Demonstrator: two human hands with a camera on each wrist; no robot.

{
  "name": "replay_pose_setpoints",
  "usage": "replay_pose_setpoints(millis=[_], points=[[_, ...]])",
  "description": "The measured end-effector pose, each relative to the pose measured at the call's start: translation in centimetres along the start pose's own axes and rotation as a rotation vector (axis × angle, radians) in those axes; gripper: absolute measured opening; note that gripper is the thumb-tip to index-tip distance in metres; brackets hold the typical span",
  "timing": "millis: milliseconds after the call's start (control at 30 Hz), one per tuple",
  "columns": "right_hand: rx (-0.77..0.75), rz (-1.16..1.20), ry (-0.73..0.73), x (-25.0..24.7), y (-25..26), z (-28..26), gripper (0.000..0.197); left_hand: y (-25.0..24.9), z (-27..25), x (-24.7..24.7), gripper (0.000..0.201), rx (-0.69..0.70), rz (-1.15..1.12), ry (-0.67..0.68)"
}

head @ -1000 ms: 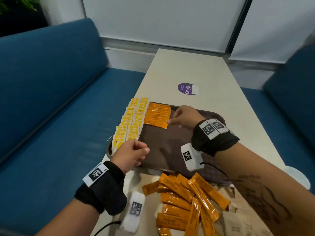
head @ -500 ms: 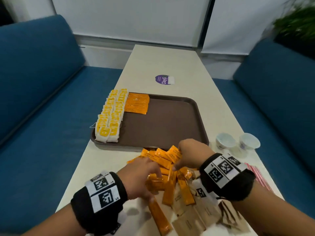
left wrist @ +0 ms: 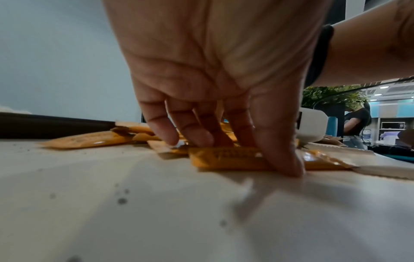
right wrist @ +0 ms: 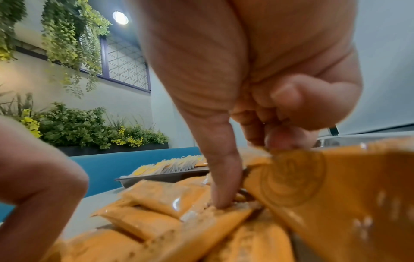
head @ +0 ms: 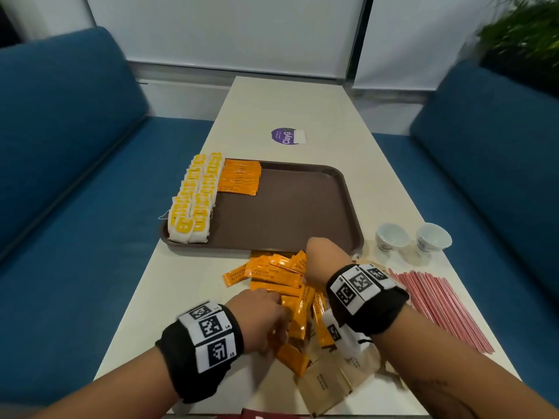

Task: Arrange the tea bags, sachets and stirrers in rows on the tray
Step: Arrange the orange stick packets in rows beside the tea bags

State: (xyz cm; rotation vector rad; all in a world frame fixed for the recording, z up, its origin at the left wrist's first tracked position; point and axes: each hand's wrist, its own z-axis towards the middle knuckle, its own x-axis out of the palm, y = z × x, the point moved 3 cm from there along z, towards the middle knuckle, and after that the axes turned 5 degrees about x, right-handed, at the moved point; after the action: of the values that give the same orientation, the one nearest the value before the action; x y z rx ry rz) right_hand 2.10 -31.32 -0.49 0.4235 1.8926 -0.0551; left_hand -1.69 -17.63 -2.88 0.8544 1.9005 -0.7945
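Head view: orange sachets lie heaped on the table just in front of the tray, long axes crossing in many directions. Left hand pinches 1 sachet at the heap's near-left edge; right hand curls its fingers round another at the far side, nearer the tray. The started sachet row lies beyond, so the carry runs away from the body.

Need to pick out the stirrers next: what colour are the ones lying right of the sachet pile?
The stirrers are red or pinkish-red; the head view shows them best.
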Motion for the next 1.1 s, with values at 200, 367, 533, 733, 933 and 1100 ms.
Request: replay_pose_setpoints(millis=[200,367,533,733,933,1100], points=[[0.015,-0.024,-0.006,-0.4,-0.2,0.5,0.015,0.7,0.2,-0.1,0.023,-0.064,-0.149,-0.031],[-0.017,0.082,-0.05,-1.9,-0.4,0.8,0.022,2.2,0.1,-0.9,0.025,-0.168,-0.502,-0.189],[-0.079,0.254,-0.154,-5.0,-0.9,0.5,0.015,1.4,1.5,-1.8,0.022,-0.311,-0.574,-0.226],[-0.099,0.565,-0.194,-6.8,-1.7,-0.6,0.014,-0.4,3.8,-2.0,0.044,-0.401,-0.399,-0.072],[-0.024,0.534,-0.055,-5.5,-2.9,-2.0,0.012,0.3,4.9,-2.4,0.018,-0.412,-0.384,-0.072],[0.061,0.424,-0.024,-4.0,-4.2,-2.9,0.018,2.6,4.1,-3.1,0.015,-0.415,-0.545,-0.205]])
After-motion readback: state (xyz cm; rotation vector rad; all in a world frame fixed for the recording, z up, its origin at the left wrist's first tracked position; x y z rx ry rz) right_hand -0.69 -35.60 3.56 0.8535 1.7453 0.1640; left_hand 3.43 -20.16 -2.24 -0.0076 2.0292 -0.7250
